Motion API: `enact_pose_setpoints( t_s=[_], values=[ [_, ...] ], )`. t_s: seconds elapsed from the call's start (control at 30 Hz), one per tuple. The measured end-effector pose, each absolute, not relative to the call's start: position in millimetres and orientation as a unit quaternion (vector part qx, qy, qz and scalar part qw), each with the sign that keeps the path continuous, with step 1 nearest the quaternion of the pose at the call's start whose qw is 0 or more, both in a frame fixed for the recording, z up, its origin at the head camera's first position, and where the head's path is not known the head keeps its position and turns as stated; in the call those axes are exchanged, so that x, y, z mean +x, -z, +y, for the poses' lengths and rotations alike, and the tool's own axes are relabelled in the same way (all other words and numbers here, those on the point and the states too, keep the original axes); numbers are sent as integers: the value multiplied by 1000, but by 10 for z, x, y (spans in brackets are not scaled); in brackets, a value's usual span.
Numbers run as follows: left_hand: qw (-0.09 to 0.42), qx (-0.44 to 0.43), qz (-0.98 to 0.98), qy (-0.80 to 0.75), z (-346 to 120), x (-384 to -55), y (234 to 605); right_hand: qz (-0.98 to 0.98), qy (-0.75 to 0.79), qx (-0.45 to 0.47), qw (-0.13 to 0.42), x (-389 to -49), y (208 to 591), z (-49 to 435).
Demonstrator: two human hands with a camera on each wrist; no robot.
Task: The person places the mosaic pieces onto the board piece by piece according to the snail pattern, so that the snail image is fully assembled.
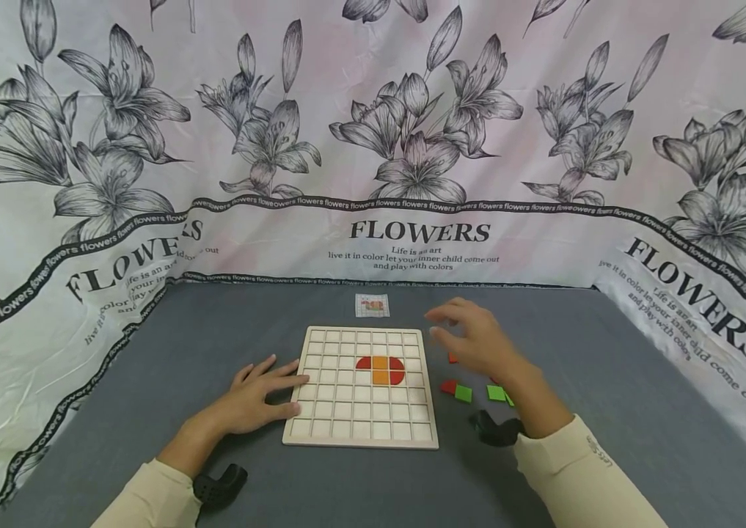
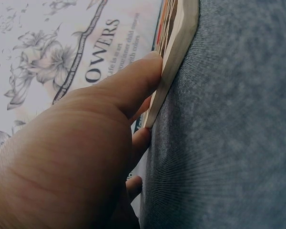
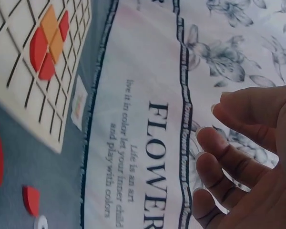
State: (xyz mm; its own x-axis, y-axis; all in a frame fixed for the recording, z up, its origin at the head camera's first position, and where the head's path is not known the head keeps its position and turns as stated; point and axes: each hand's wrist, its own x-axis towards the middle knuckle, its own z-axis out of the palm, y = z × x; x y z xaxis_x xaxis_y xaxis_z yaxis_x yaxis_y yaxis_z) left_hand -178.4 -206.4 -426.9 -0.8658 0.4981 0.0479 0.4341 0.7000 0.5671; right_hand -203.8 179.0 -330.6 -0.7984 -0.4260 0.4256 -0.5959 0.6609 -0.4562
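Observation:
A wooden grid board (image 1: pixel 326 431) lies flat on the grey cloth. Set in its cells are orange squares (image 1: pixel 381 370) with red curved pieces (image 1: pixel 397 370) on their right and another red piece (image 1: pixel 363 363) on their left. My left hand (image 1: pixel 250 400) rests at the board's left edge with fingers spread; in the left wrist view its thumb (image 2: pixel 138 78) touches the wooden side. Raised to the right of the board, my right hand (image 1: pixel 474 341) has loosely bent fingers, and nothing shows between thumb and fingertips in the right wrist view.
Loose pieces lie right of the board: a red one (image 1: pixel 448 386) beside a green square (image 1: pixel 463 394), another green square (image 1: pixel 496 393), and a red piece (image 1: pixel 453 358) under the right hand. A small printed card (image 1: pixel 372 306) lies behind the board. Flower-printed fabric (image 1: pixel 419 257) encloses the table.

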Motion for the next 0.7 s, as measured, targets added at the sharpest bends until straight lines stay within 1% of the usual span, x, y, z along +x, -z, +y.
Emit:
enact_pose_setpoints(
  t_s=[0.43, 0.7],
  values=[
    [53, 249, 922, -292, -2055, -1787, 4282, -897, -303, 265, 183, -1940, 3423, 2158],
    [51, 252, 921, -291, -2056, -1787, 4289, -904, -306, 242, 173, -1931, 3629, 2249]
  ],
)
